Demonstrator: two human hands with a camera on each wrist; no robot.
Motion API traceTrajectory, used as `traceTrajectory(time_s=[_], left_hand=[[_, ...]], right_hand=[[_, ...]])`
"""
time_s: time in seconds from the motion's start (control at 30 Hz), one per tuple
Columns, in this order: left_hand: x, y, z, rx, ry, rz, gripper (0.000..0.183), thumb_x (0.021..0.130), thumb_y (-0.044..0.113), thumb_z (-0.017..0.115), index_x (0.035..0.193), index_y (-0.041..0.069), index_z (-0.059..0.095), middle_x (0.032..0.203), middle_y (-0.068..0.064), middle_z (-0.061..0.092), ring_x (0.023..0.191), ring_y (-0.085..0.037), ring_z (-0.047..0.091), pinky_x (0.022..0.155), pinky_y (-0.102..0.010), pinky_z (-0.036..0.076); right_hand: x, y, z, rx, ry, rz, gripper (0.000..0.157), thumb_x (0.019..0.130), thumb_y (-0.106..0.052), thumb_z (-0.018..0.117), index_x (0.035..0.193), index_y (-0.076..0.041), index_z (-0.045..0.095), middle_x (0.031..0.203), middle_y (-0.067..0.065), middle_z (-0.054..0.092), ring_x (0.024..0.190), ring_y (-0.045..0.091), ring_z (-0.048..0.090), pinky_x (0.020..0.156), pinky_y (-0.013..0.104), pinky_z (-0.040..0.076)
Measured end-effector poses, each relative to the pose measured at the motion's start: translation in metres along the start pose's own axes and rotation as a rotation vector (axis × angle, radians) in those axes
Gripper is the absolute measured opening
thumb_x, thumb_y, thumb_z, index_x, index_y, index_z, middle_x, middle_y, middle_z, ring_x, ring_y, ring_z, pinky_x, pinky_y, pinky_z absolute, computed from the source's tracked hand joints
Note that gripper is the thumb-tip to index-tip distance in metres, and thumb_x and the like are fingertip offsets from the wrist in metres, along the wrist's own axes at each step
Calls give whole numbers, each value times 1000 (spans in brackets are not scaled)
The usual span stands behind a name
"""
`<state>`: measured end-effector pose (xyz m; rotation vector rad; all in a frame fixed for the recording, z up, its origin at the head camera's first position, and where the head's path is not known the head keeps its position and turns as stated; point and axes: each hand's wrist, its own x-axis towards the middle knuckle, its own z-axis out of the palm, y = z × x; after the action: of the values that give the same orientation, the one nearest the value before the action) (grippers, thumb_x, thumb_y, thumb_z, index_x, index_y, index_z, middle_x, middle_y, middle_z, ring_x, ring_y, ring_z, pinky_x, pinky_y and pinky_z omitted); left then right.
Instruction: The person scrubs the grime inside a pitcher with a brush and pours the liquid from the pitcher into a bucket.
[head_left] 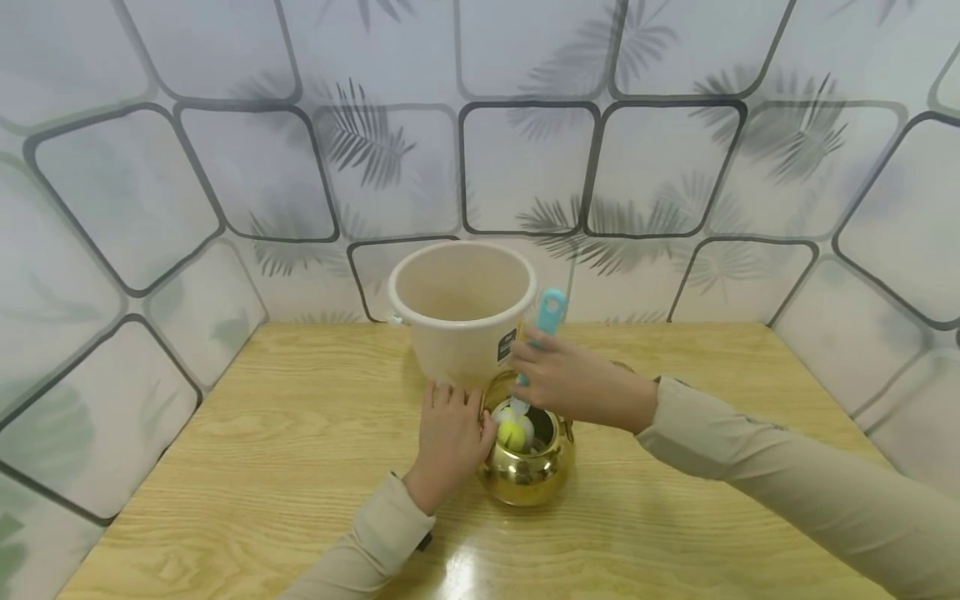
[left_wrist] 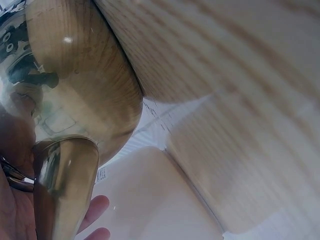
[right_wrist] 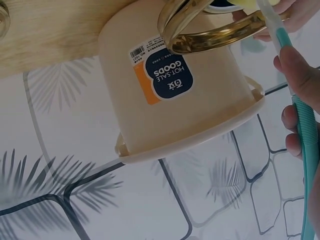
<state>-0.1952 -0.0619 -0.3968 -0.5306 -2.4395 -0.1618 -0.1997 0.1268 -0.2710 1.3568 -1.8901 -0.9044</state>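
A shiny golden kettle (head_left: 525, 479) stands upright on the table, its wide mouth uncovered. My left hand (head_left: 450, 433) grips its left side, the thumb by the rim; in the left wrist view fingertips (left_wrist: 95, 210) show past the golden spout (left_wrist: 67, 190). My right hand (head_left: 573, 379) holds a cleaning brush by its turquoise handle (head_left: 551, 310), the ribbed grip (right_wrist: 305, 120) between thumb and fingers. Its pale neck slants down to a rounded yellow-and-white head (head_left: 513, 435) in the kettle's mouth. The golden carrying handle (right_wrist: 220, 40) arches beside the brush.
A cream bucket (head_left: 465, 350) with a blue and orange label (right_wrist: 170, 80) stands right behind the kettle. Part of a round golden object (right_wrist: 4, 21) sits on the wooden table (head_left: 285, 442). A patterned wall covering (head_left: 525, 167) surrounds the table at the back and sides.
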Motion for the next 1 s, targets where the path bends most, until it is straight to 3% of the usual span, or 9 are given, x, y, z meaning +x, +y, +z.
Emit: traceTrajectory(time_s=[0.63,1.0], left_hand=[[0,0,-1,-7,-32,-12,21,82,27,57,84,7,63,84,-11,66,92,-31,59,98,-53,40],[-2,1,-1,23,19,-1,19,80,28,59,81,9,62,80,-9,64,88,-29,57,95,-51,41]], right_hand=[[-1,1,2,-40,8,17,18,73,-22,77,86,-26,65,91,-2,63,97,18,49,94,36,33],[-9,0,2,-72,-37,32,20,71,-25,76,88,-27,66,93,-3,64,100,16,51,99,37,32]])
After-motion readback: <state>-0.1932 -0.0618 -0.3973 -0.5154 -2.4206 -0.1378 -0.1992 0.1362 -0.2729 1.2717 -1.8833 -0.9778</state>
